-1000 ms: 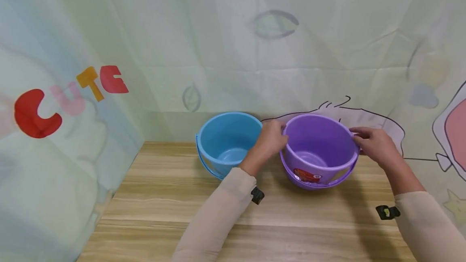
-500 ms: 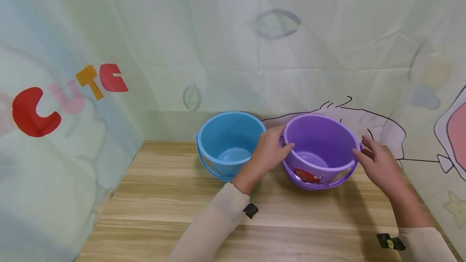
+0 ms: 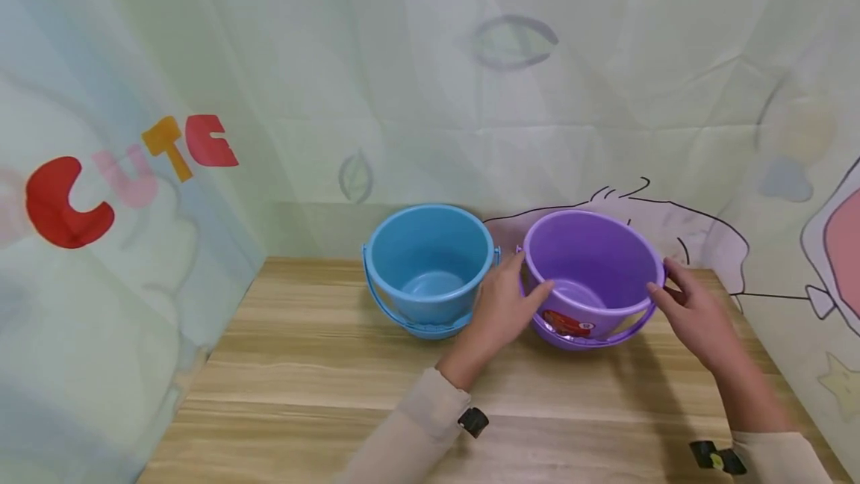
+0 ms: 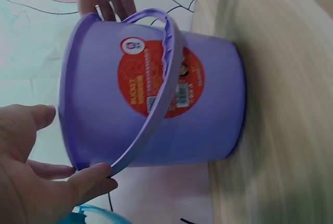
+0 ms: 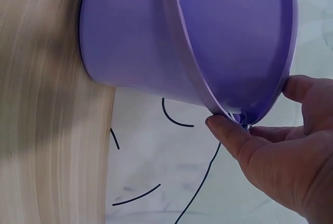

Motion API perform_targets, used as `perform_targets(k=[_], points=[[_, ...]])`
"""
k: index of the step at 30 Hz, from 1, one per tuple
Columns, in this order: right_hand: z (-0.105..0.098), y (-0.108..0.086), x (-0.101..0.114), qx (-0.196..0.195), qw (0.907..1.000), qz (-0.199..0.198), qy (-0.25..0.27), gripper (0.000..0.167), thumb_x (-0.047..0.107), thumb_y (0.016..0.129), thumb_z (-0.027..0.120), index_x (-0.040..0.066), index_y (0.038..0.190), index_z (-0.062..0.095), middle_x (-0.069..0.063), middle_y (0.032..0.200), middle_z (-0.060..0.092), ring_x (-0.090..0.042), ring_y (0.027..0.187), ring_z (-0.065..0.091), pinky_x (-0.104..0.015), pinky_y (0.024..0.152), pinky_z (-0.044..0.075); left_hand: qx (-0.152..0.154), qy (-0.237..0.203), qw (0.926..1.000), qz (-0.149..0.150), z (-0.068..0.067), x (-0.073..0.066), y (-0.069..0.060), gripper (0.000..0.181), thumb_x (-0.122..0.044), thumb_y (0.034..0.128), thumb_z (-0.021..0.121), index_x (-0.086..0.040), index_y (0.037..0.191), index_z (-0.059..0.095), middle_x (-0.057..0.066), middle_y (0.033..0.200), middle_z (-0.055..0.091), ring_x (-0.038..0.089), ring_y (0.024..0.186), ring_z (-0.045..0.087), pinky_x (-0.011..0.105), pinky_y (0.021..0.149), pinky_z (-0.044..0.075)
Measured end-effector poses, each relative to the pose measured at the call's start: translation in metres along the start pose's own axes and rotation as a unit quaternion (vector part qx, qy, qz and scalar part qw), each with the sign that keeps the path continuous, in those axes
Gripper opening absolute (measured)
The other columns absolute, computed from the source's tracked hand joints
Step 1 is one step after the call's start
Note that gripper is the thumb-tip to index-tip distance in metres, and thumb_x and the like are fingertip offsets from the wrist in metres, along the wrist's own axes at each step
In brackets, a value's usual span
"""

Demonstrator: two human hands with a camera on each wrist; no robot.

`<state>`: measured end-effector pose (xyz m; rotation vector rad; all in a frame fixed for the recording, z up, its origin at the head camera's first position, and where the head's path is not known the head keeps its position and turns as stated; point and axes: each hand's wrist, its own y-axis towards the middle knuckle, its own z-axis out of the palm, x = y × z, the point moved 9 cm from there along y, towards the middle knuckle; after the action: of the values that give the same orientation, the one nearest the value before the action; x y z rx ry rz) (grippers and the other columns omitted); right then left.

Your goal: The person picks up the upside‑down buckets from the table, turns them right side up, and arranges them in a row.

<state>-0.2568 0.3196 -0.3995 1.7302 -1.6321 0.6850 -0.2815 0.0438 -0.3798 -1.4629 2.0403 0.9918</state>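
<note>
A purple bucket [image 3: 584, 297] with a red label [image 4: 156, 78] stands upright on the wooden table. Its handle [image 4: 143, 135] hangs down across the front. My left hand [image 3: 500, 305] is at the bucket's left side, thumb spread toward the rim and fingers touching near the handle's end. On the opposite side, my right hand [image 3: 695, 316] has relaxed fingers against the rim and handle end, as the right wrist view shows. Just left of the purple one stands a blue bucket [image 3: 430, 308], its handle also lowered; my left hand partly covers its right side.
The wooden table [image 3: 282, 394] reaches back to a pale printed curtain [image 3: 403, 81]. More curtain hangs along the left, with coloured letters on it. Both buckets sit near the table's back edge.
Both hands have slid down and toward me along the purple bucket's sides, loosening from its rim. The bucket itself stays nearly in place.
</note>
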Motion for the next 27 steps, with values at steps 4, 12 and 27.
perform_targets(k=[4, 12, 27], points=[[0.0011, -0.0001, 0.0009, -0.003, 0.9999, 0.005, -0.009, 0.074, 0.033, 0.107, 0.055, -0.004, 0.161, 0.021, -0.036, 0.159, 0.03, -0.058, 0.133, 0.047, -0.037, 0.09, 0.057, -0.008, -0.001, 0.9999, -0.011, 0.001, 0.0039, -0.002, 0.071, -0.044, 0.0961, 0.071, -0.003, 0.15, 0.05, 0.015, 0.153, 0.054, 0.033, 0.142, 0.051, 0.045, 0.116, 0.045], [0.0025, -0.0028, 0.002, -0.002, 0.9998, 0.013, -0.014, 0.074, 0.035, 0.107, 0.055, -0.004, 0.161, 0.022, -0.036, 0.159, 0.031, -0.057, 0.132, 0.049, -0.044, 0.091, 0.058, -0.003, -0.007, 1.0, -0.006, 0.0001, 0.0016, -0.0041, 0.071, -0.04, 0.0963, 0.073, -0.001, 0.151, 0.049, 0.019, 0.154, 0.051, 0.034, 0.146, 0.046, 0.045, 0.117, 0.043], [0.0084, -0.0043, 0.0047, 0.01, 0.9995, 0.03, -0.008, 0.077, 0.04, 0.108, 0.052, -0.002, 0.163, 0.017, -0.035, 0.162, 0.025, -0.06, 0.135, 0.043, -0.064, 0.102, 0.046, 0.014, -0.024, 0.9996, -0.01, -0.0027, 0.0009, -0.0053, 0.069, -0.035, 0.0967, 0.073, 0.001, 0.15, 0.049, 0.02, 0.153, 0.052, 0.032, 0.143, 0.051, 0.043, 0.113, 0.048]])
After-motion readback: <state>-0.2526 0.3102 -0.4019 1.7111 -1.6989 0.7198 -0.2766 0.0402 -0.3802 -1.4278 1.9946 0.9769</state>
